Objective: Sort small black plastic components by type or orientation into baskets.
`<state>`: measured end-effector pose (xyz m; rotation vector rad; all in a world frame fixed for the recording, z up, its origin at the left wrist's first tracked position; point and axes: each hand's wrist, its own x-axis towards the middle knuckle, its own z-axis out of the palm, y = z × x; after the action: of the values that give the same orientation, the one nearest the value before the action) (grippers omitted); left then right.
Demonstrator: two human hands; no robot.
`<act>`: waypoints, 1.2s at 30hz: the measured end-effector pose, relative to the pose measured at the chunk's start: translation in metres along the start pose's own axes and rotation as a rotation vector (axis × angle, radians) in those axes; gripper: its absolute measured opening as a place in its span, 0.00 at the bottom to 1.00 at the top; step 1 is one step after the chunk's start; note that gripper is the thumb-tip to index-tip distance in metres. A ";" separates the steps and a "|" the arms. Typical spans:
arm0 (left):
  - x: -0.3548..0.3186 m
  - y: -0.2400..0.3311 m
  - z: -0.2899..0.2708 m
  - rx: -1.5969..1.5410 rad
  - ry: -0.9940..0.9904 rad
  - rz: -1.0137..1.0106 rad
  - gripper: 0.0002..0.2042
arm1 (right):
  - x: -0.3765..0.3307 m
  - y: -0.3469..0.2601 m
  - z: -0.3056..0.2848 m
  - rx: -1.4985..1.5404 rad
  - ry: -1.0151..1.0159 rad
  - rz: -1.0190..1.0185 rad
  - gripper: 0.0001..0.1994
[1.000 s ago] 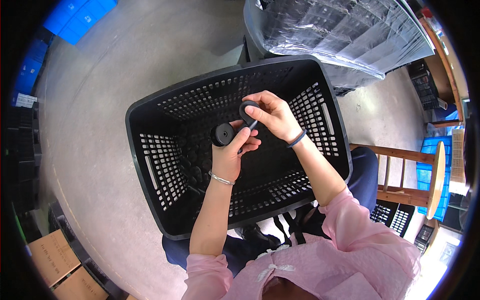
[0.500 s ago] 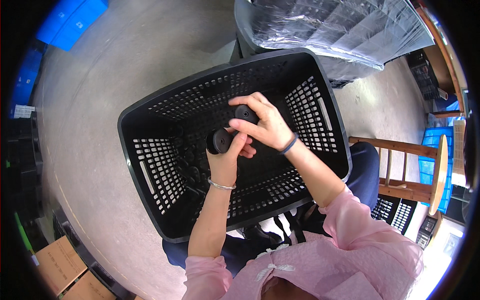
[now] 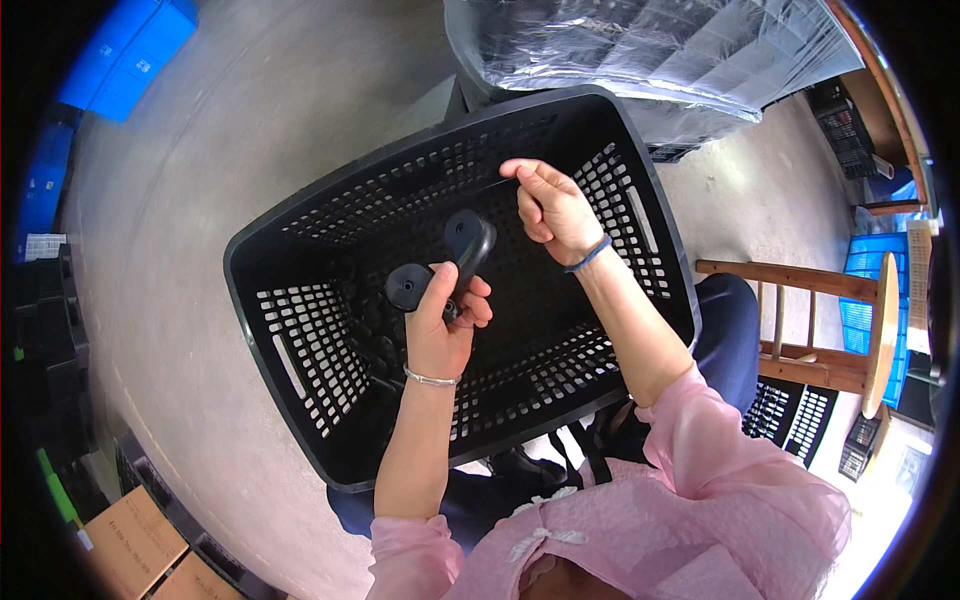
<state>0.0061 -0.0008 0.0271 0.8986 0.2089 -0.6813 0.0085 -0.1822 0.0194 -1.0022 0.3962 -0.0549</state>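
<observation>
My left hand (image 3: 440, 325) is closed round a black plastic part (image 3: 468, 238) with round, disc-like ends. One disc stands out beside the thumb, and another rises above the fingers with a small hole in its face. My right hand (image 3: 555, 212) is up and to the right, apart from the part. Its fingers are curled, with thumb and forefinger together; whatever is between them, if anything, is too small to make out. Beneath both hands sits a large black perforated basket (image 3: 240, 290). Several dark pieces (image 3: 375, 345) lie inside it at the left, hard to tell apart.
Beyond the basket stands a stack wrapped in silvery plastic film (image 3: 620, 50). A wooden chair (image 3: 820, 370) is at the right. Blue crates (image 3: 130, 55) are at the far left, and cardboard boxes (image 3: 135, 540) at the lower left.
My right hand has let go of the black part's upper disc and moved up and right. The part has turned in my left hand, showing more of its side.
</observation>
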 end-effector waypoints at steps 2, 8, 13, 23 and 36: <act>0.001 0.003 0.000 -0.135 0.064 -0.087 0.10 | -0.005 -0.001 0.011 -0.167 0.009 -0.122 0.14; 0.005 0.000 -0.013 -0.478 -0.149 -0.267 0.10 | -0.019 0.013 0.041 -0.935 0.073 -0.728 0.09; -0.001 -0.004 -0.004 -0.470 -0.063 -0.295 0.11 | -0.009 0.012 0.020 -0.438 0.080 -0.053 0.15; -0.002 -0.006 -0.005 0.780 0.219 0.710 0.13 | -0.009 0.005 0.016 0.101 -0.383 0.108 0.16; 0.001 -0.004 -0.002 1.011 0.166 1.013 0.14 | -0.007 0.007 0.013 0.133 -0.423 0.057 0.15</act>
<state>0.0042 -0.0011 0.0230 1.8224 -0.4872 0.3133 0.0060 -0.1668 0.0219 -0.8440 0.0327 0.1785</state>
